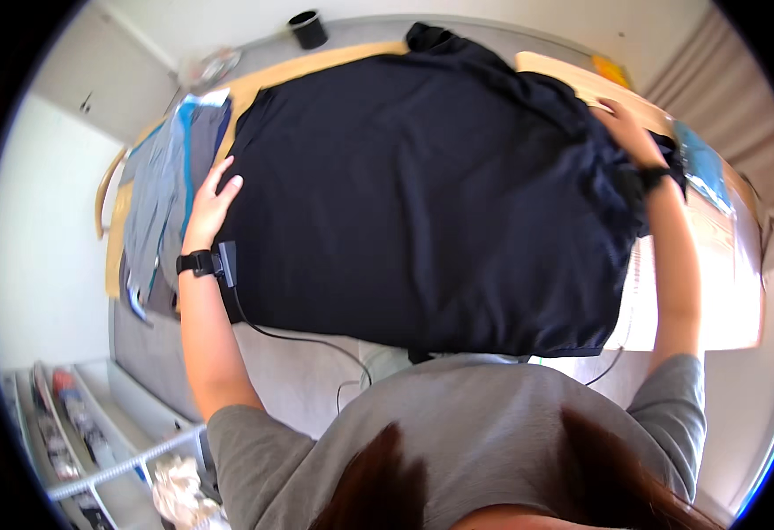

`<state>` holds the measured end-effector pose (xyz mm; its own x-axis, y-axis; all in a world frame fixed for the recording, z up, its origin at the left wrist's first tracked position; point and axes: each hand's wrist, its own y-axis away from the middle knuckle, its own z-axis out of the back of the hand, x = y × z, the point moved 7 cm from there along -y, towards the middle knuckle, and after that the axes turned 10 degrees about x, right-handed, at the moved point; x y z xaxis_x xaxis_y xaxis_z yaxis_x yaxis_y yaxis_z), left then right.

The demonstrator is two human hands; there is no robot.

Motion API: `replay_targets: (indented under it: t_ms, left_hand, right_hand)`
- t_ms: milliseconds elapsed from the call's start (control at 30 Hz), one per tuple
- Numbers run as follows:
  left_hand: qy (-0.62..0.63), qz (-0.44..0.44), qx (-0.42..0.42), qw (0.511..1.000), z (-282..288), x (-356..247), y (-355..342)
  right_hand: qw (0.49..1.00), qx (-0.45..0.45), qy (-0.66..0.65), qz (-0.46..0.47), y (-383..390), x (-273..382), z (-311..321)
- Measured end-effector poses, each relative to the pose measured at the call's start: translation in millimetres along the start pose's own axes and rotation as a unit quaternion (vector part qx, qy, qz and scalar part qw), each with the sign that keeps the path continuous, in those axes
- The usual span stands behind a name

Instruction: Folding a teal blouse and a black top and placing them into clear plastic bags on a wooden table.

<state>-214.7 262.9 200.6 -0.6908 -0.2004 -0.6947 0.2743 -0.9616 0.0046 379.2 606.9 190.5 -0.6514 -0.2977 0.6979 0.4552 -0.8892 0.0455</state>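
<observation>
Black garment [431, 194] spread wide at centre of my feed, over most of the wooden table [316, 60]; smooth toward nine o'clock, bunched and creased toward two, a rumpled bit sticking up at twelve. Left hand [212, 208] sits between nine and ten, at the garment's side edge, thumb and fingers apart; I see no pinch there. Right hand [626, 128] at two, on the bunched edge, fingers bent; whether they are clamped on the cloth I cannot tell from here. The two hands are well apart, the garment's width between them. Black band [197, 263] on the left wrist, carrying a small grey box [228, 263]; a dark cable [303, 338] runs off it toward six. Another dark strap [656, 177] on the right wrist. I note a pile of clothes [150, 181], grey and blue, just outside the left hand toward ten. Blue packet [705, 168] between two and three, beyond the right wrist. Black bin [308, 31] past the table's far side, near eleven. White storage box [126, 464] at eight, divided into compartments, pale cloth [179, 495] in the one nearest seven
</observation>
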Motion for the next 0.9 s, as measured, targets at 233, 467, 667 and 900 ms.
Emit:
replay_targets:
  t_ms: [233,467,667,900]
  left_hand:
    - [0.036,0.113,-0.136,0.984,24,58,183]
    - [0.009,0.224,-0.318,0.921,-15,118,243]
    - [0.159,0.2,-0.307,0.917,-3,153,252]
    - [0.236,0.327,-0.292,0.867,-13,194,295]
  right_hand:
    - [0.995,0.022,0.04,0.094,217,60,-36]
    - [0.992,-0.08,0.088,0.032,275,54,-120]
    - [0.991,-0.073,0.107,0.037,276,47,-118]
    - [0.989,-0.079,0.111,0.049,276,40,-117]
